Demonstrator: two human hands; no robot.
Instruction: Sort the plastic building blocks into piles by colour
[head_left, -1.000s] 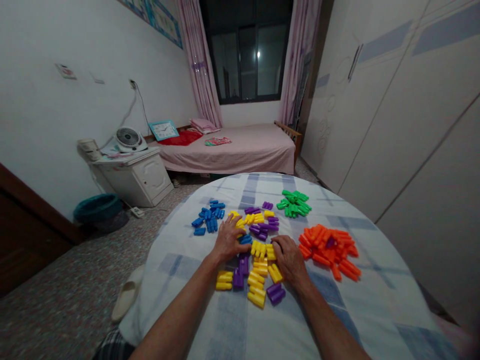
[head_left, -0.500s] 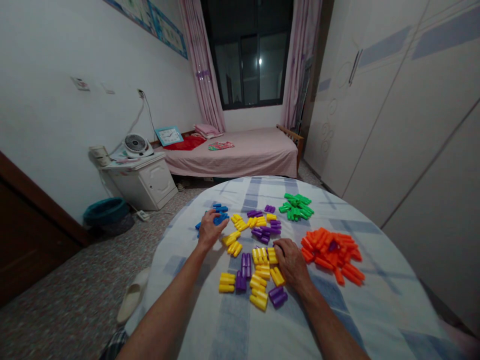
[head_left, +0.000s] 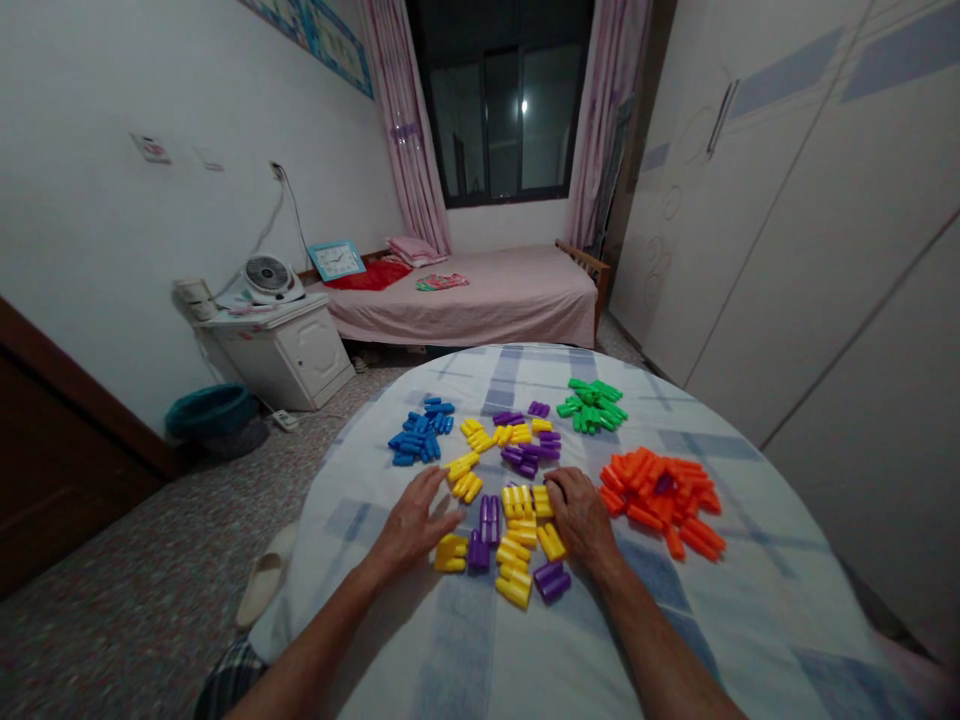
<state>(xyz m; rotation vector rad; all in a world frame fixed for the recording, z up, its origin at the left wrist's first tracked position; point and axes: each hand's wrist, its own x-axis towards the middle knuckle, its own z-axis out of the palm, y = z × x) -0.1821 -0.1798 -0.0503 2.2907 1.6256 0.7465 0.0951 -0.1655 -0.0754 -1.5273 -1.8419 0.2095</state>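
Note:
My left hand [head_left: 416, 520] hovers over the left side of the table, its thumb and fingers apart with nothing between them. Just right of it are yellow plastic tube-like blocks [head_left: 451, 552] and upright purple blocks [head_left: 489, 520]. My right hand [head_left: 583, 515] rests on the cloth, fingers loosely bent, fingertips against the right edge of a yellow block cluster [head_left: 517, 502]. Nothing shows in its grasp. Below that cluster, more yellow blocks [head_left: 514, 587] run downward beside a purple piece [head_left: 552, 582]. Further yellow pieces [head_left: 466, 487] and purple pieces [head_left: 521, 458] lie beyond the hands.
A blue pile [head_left: 418, 435] lies at the far left, a green pile [head_left: 592, 405] at the far right. Orange pieces [head_left: 660, 495] are heaped right of my right hand, a purple one among them. The round table [head_left: 750, 620] has a checked cloth; a bed [head_left: 495, 300] stands behind.
My left hand has drawn back from the blue pile toward me, uncovering it, and is now beside the yellow blocks. My right hand has stayed in place. The view has shifted slightly.

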